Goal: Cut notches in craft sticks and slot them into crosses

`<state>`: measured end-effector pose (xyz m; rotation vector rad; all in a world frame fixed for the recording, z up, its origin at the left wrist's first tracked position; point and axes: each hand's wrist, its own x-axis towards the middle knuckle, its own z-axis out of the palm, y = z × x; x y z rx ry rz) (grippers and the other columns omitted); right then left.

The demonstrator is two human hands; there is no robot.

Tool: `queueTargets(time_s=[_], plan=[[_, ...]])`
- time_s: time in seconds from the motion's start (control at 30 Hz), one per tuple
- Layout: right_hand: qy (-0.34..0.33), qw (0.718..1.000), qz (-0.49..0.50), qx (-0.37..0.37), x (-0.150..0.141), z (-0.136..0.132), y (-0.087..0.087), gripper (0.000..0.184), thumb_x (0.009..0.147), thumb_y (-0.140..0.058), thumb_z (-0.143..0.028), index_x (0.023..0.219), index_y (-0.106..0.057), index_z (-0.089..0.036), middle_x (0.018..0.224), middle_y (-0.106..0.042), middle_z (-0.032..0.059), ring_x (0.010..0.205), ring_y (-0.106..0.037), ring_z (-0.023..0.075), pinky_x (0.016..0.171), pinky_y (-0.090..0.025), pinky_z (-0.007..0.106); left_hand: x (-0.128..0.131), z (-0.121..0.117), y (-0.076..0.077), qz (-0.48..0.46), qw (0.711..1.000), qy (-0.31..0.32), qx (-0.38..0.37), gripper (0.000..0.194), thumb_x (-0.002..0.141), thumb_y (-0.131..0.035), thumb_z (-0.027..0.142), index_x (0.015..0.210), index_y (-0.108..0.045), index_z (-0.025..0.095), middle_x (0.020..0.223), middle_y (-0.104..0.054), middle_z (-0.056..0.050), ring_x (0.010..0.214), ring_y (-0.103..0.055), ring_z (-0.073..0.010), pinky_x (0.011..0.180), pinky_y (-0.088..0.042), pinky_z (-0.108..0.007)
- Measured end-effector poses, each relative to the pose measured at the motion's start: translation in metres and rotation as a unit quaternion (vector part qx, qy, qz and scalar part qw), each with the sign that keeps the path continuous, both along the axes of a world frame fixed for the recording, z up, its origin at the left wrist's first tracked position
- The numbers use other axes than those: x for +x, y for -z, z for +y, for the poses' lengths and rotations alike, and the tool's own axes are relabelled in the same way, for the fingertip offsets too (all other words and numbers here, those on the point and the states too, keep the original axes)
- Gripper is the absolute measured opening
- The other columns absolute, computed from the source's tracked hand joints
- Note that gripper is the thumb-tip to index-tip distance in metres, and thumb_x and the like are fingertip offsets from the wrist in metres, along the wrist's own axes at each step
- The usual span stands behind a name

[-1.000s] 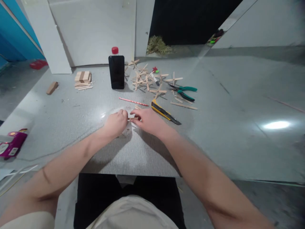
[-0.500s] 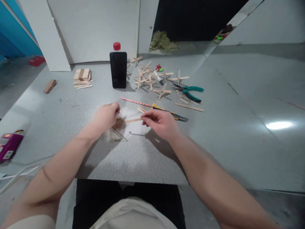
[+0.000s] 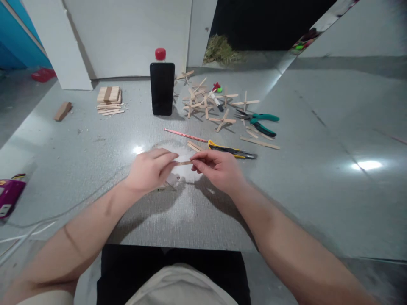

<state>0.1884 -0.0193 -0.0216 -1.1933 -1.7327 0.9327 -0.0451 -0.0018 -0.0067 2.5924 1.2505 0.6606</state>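
Observation:
My left hand (image 3: 151, 169) and my right hand (image 3: 218, 167) meet over the middle of the grey table, each pinching one end of a short wooden craft stick (image 3: 184, 162). A clear plastic set square (image 3: 168, 184) lies flat under my left hand, mostly hidden. Just beyond my hands lie a loose wooden stick (image 3: 194, 147), a pink pencil (image 3: 185, 135) and a yellow-and-black utility knife (image 3: 231, 150).
A black phone (image 3: 162, 89) stands against a red-capped bottle (image 3: 160, 54). Several crossed-stick pieces (image 3: 206, 103) and green-handled pliers (image 3: 262, 122) lie at the back right. A stack of sticks (image 3: 109, 96) and a wooden block (image 3: 62, 111) sit back left; a purple object (image 3: 9, 192) is at the left edge.
My left hand has come back to the right and taken the free end of the stick. My right hand has kept hold of it and barely shifted.

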Motion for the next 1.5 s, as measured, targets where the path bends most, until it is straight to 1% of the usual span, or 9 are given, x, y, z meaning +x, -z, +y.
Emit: queueTargets(time_s=[0.13,0.23,0.33,0.4,0.53,0.8,1.17,1.37,1.5], plan=[[0.006,0.999,-0.047,0.015,-0.007,0.004,0.007,0.035,0.101,-0.052,-0.047,0.100,-0.073,-0.019,0.073,-0.076,0.0040,0.060,-0.070,0.0164,0.060,-0.058,0.031,0.005,-0.006,0.009,-0.018,0.998,0.025,-0.049,0.034,0.097,-0.053,0.021,0.126,-0.069,0.020,0.115,-0.076,-0.011,0.102,-0.073,-0.0223,0.090,-0.058,-0.036],[0.048,0.990,-0.122,0.057,-0.001,0.012,0.006,0.037,0.103,-0.047,-0.045,0.117,-0.071,-0.020,0.093,-0.078,0.0082,0.079,-0.071,0.0209,0.074,-0.058,0.039,0.002,0.000,0.014,-0.064,0.992,-0.015,-0.111,0.030,0.096,-0.051,0.020,0.119,-0.070,0.016,0.104,-0.078,-0.014,0.091,-0.076,-0.0249,0.082,-0.061,-0.040],[0.109,0.962,-0.230,0.100,0.006,0.024,0.006,0.028,0.097,-0.057,-0.033,0.112,-0.074,-0.016,0.111,-0.073,0.0169,0.112,-0.060,0.0339,0.099,-0.043,0.056,-0.001,0.007,0.016,-0.145,0.968,-0.046,-0.197,0.024,0.101,-0.046,0.022,0.112,-0.066,0.014,0.096,-0.079,-0.013,0.087,-0.077,-0.0216,0.079,-0.063,-0.036],[0.131,0.940,-0.297,0.108,0.006,0.031,0.009,0.020,0.093,-0.061,-0.024,0.097,-0.077,-0.014,0.108,-0.071,0.0197,0.116,-0.052,0.0388,0.100,-0.035,0.061,0.000,0.009,0.016,-0.201,0.944,-0.044,-0.259,0.021,0.103,-0.043,0.022,0.116,-0.058,0.015,0.102,-0.079,-0.013,0.093,-0.078,-0.0184,0.082,-0.064,-0.033],[0.131,0.903,-0.393,0.111,-0.005,0.038,0.019,0.020,0.092,-0.058,-0.015,0.083,-0.075,-0.013,0.097,-0.070,0.0186,0.107,-0.051,0.0362,0.092,-0.033,0.055,0.008,0.007,0.016,-0.282,0.894,-0.022,-0.349,0.018,0.104,-0.042,0.017,0.120,-0.051,0.016,0.116,-0.077,-0.015,0.106,-0.076,-0.0171,0.090,-0.064,-0.033],[0.128,0.867,-0.468,0.116,-0.007,0.037,0.025,0.022,0.091,-0.048,-0.005,0.090,-0.069,-0.012,0.091,-0.070,0.0162,0.092,-0.054,0.0307,0.078,-0.030,0.044,0.012,0.004,0.019,-0.360,0.834,-0.023,-0.417,0.012,0.100,-0.049,0.016,0.110,-0.056,0.017,0.114,-0.077,-0.014,0.109,-0.074,-0.0203,0.094,-0.063,-0.039],[0.118,0.875,-0.452,0.129,-0.006,0.038,0.027,0.024,0.094,-0.046,-0.010,0.087,-0.069,-0.013,0.092,-0.068,0.0156,0.088,-0.052,0.0278,0.077,-0.026,0.040,0.012,0.004,0.025,-0.420,0.800,-0.057,-0.425,0.014,0.095,-0.064,0.030,0.102,-0.065,0.017,0.105,-0.079,-0.010,0.099,-0.076,-0.0190,0.089,-0.061,-0.034],[0.117,0.911,-0.365,0.156,-0.004,0.029,0.012,0.025,0.098,-0.043,-0.019,0.088,-0.066,-0.014,0.088,-0.068,0.0138,0.087,-0.056,0.0264,0.080,-0.033,0.039,0.013,0.006,0.026,-0.441,0.791,-0.069,-0.418,0.018,0.092,-0.069,0.030,0.104,-0.065,0.017,0.103,-0.079,-0.010,0.097,-0.076,-0.0186,0.085,-0.062,-0.031],[0.063,0.947,-0.272,0.156,-0.011,0.007,-0.003,0.024,0.099,-0.044,-0.027,0.092,-0.065,-0.017,0.068,-0.062,0.0019,0.060,-0.052,0.0154,0.063,-0.037,0.029,0.014,0.005,0.026,-0.447,0.793,-0.068,-0.407,0.020,0.091,-0.069,0.029,0.106,-0.065,0.017,0.105,-0.080,-0.010,0.099,-0.077,-0.0189,0.087,-0.063,-0.031]])
